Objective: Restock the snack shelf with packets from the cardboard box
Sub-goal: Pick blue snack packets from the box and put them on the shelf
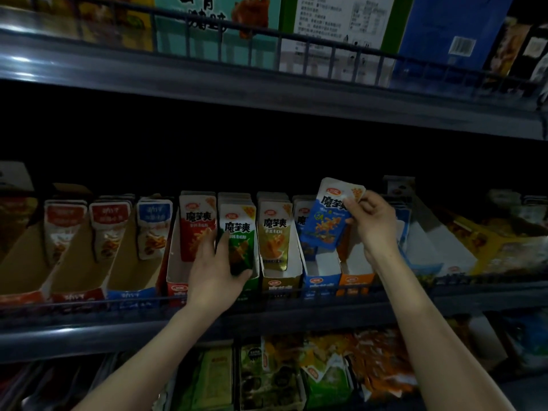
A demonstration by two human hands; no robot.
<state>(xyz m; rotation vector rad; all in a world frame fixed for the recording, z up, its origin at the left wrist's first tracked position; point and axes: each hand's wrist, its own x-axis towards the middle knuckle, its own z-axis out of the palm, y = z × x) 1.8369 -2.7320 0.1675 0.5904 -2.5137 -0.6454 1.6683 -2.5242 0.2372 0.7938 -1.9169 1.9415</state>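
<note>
A blue packet (pixel 329 221) is pinched at its upper corner by the right hand (pixel 372 226) and held tilted above the blue display box (pixel 321 281) on the middle shelf (pixel 89 330). At nine o'clock from it, a green packet (pixel 240 232) standing in its box is gripped by the left hand (pixel 215 268). The hands are held apart.

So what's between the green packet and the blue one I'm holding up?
One upright row of gold packets, between the green packet and the blue packet, seen in the head view.
</note>
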